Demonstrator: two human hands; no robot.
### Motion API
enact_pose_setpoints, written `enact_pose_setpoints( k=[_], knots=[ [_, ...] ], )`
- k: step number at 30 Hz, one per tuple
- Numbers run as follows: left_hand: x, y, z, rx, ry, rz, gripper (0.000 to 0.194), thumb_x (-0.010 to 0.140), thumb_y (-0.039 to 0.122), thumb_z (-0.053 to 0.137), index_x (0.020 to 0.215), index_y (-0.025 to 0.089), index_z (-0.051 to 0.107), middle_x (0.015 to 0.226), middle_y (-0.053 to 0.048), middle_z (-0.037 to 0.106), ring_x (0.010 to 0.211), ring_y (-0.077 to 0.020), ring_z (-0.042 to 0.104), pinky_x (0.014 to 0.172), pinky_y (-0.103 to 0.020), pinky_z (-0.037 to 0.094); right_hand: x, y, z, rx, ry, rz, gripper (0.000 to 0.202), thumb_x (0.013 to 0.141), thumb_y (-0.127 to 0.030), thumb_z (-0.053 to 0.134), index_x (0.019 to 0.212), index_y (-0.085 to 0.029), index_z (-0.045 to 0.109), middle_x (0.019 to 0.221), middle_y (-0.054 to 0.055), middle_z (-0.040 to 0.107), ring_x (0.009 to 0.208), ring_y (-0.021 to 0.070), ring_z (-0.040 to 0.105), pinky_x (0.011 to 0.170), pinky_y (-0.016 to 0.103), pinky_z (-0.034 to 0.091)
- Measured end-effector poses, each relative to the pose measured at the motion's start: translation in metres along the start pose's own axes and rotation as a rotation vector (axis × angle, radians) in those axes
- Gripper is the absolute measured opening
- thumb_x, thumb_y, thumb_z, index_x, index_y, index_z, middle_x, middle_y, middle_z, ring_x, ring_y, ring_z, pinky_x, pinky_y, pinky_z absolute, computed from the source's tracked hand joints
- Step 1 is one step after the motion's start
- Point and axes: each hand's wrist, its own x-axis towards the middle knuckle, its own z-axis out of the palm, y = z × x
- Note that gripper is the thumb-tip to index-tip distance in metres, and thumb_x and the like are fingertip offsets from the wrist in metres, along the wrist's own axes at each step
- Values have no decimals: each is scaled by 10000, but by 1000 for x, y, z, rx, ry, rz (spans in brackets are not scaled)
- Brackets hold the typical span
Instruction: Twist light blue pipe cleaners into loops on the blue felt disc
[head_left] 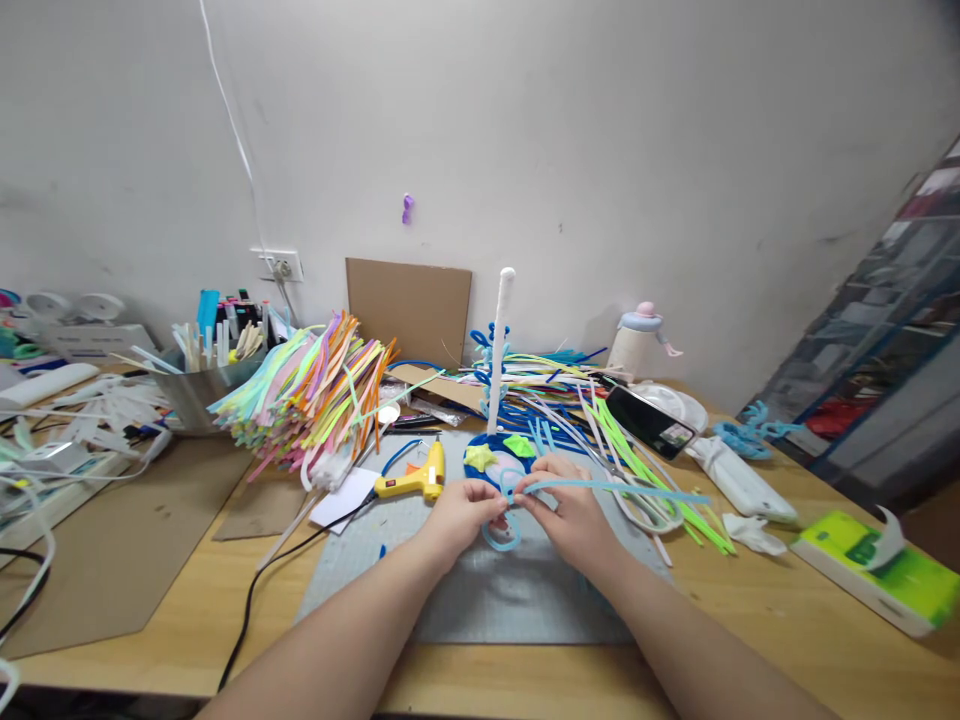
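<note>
Two-handed pinch: left hand (463, 510), right hand (568, 508) on light-blue pipe cleaner (630, 488), this side of blue base (496, 441); tail shoots right of base, right hand nearer.

Fuzzy, cloth-like pile covers the light-blue stem (630, 488) towards 5 o'clock. At 6, the mat (487, 610) looks matt; at 4, the counter (750, 585) is smooth, grained wood. At 7, the glue gun (412, 483) is smooth plastic; at 9, the bin (199, 400) is shiny metal; at 10, the cardboard (409, 310) is matt. Between 3 and 4, the phone (645, 420) is glossy.
</note>
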Motion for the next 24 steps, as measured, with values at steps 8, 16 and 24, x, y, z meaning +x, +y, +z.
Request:
enact_pose_setpoints(
  k=[8, 16, 24],
  knots=[
    [0, -2, -3, 295, -26, 158, 257, 649, 381, 638, 628, 126, 610, 581, -39, 633, 544, -133, 570, 545, -228, 411, 0, 8, 5, 53, -17, 86, 132, 759, -324, 579, 734, -223, 660, 817, 28, 610, 854, 214, 528, 756, 343, 283],
    [0, 1, 2, 65, 1, -51, 209, 547, 315, 687, 539, 136, 579, 460, 12, 566, 447, -98, 509, 525, -229, 411, 0, 3, 3, 81, -41, 9, 122, 766, -314, 576, 724, -229, 653, 780, 35, 598, 823, 211, 529, 765, 358, 310],
    [-3, 4, 3, 75, -16, -5, 186, 570, 295, 669, 549, 132, 582, 486, 2, 586, 468, -97, 520, 528, -219, 399, 7, 11, 2, 467, 38, 190, 123, 688, -303, 644, 617, -207, 620, 739, 36, 597, 780, 206, 534, 753, 328, 394]
  ],
)
